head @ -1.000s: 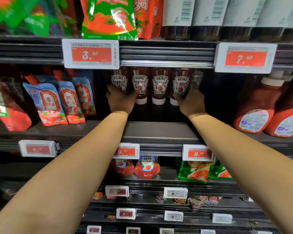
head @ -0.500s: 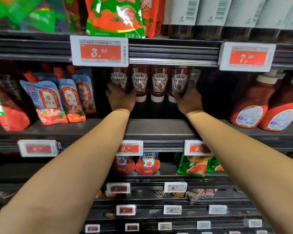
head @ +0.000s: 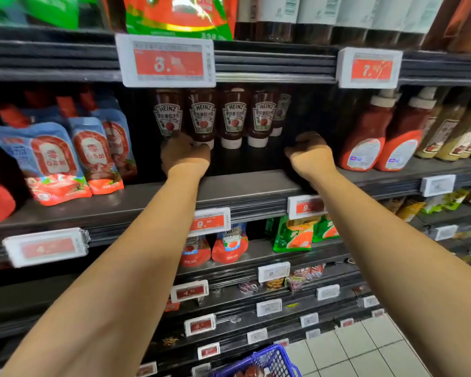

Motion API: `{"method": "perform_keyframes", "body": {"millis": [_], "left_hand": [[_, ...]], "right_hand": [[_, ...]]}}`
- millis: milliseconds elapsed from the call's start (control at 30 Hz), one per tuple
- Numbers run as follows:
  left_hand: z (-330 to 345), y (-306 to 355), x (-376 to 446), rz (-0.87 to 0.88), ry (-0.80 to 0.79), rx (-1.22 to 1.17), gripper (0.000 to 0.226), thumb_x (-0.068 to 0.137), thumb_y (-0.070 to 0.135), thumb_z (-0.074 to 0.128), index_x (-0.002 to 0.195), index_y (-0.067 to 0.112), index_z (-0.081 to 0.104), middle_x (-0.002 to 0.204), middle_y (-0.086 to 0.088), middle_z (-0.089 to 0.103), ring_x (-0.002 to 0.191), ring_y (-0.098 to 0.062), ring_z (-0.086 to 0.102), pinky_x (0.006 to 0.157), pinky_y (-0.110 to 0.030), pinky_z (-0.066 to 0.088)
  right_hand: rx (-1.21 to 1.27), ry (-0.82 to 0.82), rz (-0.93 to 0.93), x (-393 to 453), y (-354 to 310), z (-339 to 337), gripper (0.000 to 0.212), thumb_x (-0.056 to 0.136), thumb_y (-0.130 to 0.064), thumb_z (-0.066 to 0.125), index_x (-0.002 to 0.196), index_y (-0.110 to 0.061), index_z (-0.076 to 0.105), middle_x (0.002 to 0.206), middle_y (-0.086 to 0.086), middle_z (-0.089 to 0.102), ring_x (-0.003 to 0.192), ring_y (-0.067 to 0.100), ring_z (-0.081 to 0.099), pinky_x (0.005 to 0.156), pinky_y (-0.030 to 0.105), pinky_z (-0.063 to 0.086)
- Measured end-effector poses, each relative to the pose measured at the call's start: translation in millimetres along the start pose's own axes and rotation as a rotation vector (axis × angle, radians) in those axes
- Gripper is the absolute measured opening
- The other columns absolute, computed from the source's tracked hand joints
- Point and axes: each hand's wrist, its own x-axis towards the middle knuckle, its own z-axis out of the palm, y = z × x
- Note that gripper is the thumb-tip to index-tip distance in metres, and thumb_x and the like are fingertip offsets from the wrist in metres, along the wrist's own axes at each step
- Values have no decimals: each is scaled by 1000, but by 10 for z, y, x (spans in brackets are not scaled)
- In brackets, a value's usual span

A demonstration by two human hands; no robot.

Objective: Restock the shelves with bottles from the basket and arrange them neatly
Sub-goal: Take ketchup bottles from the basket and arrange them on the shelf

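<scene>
I see a big dark shelf unit [head: 245, 191] that fills most of the view, with many rows and white and red price tags on the edges. My two bare arms reach up to the middle row. On that row, at the far back, stands a line of Heinz bottles [head: 234, 118], upside down on their white caps, side by side. To the right of them stand two big red sauce bottles [head: 365, 137]. To the left lean blue and red pouches [head: 52, 161]. On the row below sit small red pouches [head: 229, 246] and green bags [head: 291, 235].

My left hand [head: 184, 156] is at the bottom of the Heinz bottle at the left end. It touches the bottle near its cap, but I see only the back of the hand, so I cannot tell how the fingers lie. My right hand [head: 310, 156] is to the right of the line, apart from the bottles. Its fingers are curled in and I see nothing in them.

Near me, at the bottom edge, is the corner of a blue basket [head: 269, 360] with something red inside.
</scene>
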Motion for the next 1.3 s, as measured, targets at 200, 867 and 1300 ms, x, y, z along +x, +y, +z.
{"method": "perform_keyframes", "body": {"millis": [200, 867, 1300], "left_hand": [[-177, -14, -240, 132, -70, 42, 31, 92, 29, 64, 115, 12, 73, 124, -12, 70, 116, -36, 63, 96, -34, 50], [650, -1890, -3078, 232, -278, -14, 23, 82, 2, 61, 104, 6, 65, 100, -13, 68, 93, -27, 64, 89, -34, 50], [2393, -4271, -4722, -526, -976, 410, 53, 88, 20, 67, 137, 12, 49, 130, -18, 63, 116, -39, 60, 85, -33, 44]], "right_hand": [[-34, -19, -30, -409, 114, -493, 23, 86, -22, 71, 108, -19, 65, 94, -1, 68, 90, 17, 63, 80, 26, 49], [-101, -653, 239, -2500, 3018, -774, 10, 90, -7, 70, 88, -15, 65, 89, 9, 68, 88, 27, 67, 89, 51, 56], [-407, -1117, 703, -4031, 5137, 419, 25, 98, -10, 55, 117, 0, 66, 117, 24, 68, 107, 39, 66, 96, 49, 55]]}}
